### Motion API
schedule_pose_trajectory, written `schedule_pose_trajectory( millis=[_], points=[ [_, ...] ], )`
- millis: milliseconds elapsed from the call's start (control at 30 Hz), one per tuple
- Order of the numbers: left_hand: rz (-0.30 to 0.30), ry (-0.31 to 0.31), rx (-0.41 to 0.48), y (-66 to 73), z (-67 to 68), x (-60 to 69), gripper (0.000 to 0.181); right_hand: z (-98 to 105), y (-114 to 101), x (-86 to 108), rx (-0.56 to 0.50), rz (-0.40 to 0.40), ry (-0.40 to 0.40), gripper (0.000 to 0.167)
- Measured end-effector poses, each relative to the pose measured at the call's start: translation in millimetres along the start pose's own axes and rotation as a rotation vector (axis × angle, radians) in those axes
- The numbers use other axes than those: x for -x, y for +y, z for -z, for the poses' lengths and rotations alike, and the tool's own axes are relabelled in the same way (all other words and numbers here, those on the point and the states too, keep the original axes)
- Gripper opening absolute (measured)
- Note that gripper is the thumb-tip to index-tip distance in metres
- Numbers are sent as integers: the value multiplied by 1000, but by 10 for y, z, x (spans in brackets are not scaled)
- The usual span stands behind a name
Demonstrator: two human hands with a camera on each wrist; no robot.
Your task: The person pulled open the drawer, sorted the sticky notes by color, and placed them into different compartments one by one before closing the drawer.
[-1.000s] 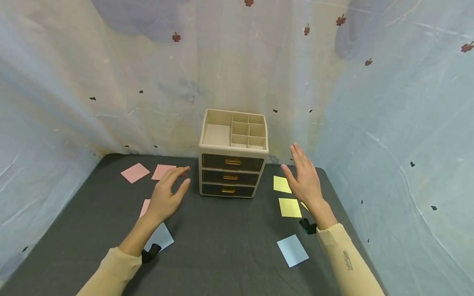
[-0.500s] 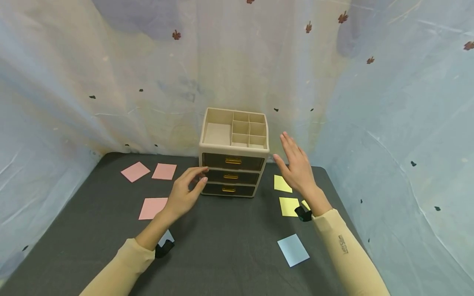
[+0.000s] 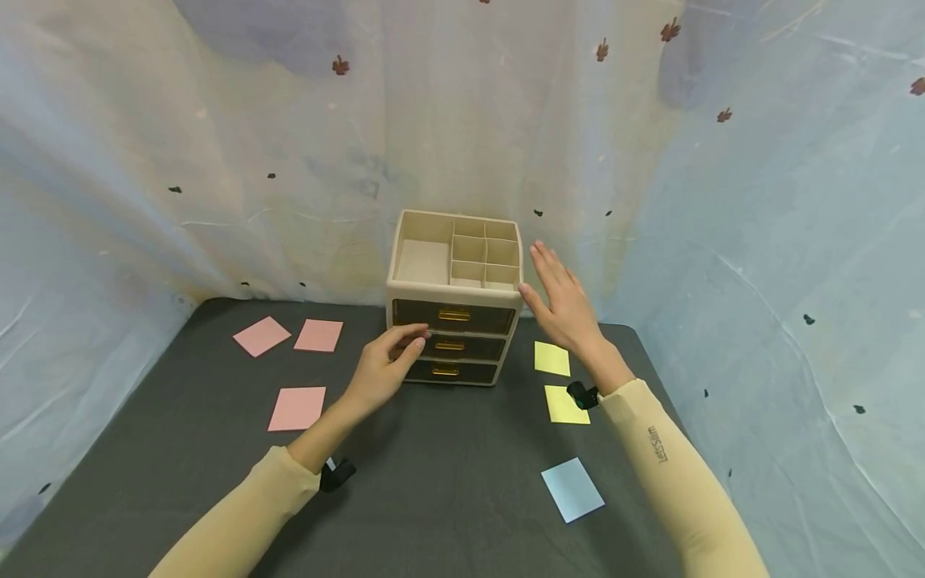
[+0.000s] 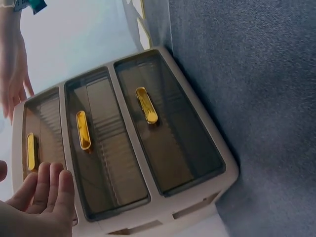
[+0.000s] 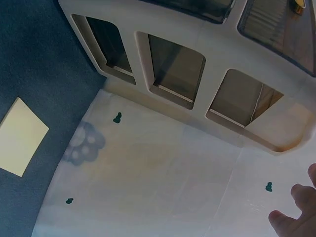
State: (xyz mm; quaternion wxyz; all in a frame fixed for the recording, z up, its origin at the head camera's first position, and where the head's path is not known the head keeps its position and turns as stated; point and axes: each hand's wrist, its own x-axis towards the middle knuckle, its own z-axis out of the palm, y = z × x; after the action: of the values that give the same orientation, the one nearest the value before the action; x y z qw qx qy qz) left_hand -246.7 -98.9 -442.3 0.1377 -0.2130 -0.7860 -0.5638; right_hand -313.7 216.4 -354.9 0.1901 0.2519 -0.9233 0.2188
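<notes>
A cream organizer [image 3: 455, 288] with three dark drawers, gold handles and a divided top tray stands at the table's back; all drawers look closed. My left hand [image 3: 379, 371] is in front of its left part, fingers loosely bent, holding nothing; in the left wrist view its fingers [image 4: 52, 190] are near the top drawer's handle [image 4: 31, 152]. My right hand [image 3: 562, 307] is beside the organizer's upper right edge, fingers extended and empty; whether it touches cannot be told. In the right wrist view, fingertips [image 5: 296, 212] show beside the organizer's side [image 5: 173, 59].
Pink notes [image 3: 298, 409] lie at the left, yellow notes [image 3: 552, 358] right of the organizer, and a blue note [image 3: 572, 490] at the front right. Another note is mostly hidden under my left wrist. A patterned curtain [image 3: 462, 104] hangs behind the dark table [image 3: 448, 482].
My left hand has moved right, from beside the organizer to before its drawers, uncovering a pink note. My right hand has moved left and farther back, up to the organizer's right side.
</notes>
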Motion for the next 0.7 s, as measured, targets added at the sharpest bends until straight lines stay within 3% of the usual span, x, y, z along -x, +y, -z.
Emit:
schedule_pose_trajectory(
  millis=[300,700],
  points=[
    [131,-56,157,3,-106,-139,32,-8,33,-163,34,-6,-95,76],
    [313,-73,362,66,-116,-305,47,-58,33,-370,72,12,-133,74]
  ],
)
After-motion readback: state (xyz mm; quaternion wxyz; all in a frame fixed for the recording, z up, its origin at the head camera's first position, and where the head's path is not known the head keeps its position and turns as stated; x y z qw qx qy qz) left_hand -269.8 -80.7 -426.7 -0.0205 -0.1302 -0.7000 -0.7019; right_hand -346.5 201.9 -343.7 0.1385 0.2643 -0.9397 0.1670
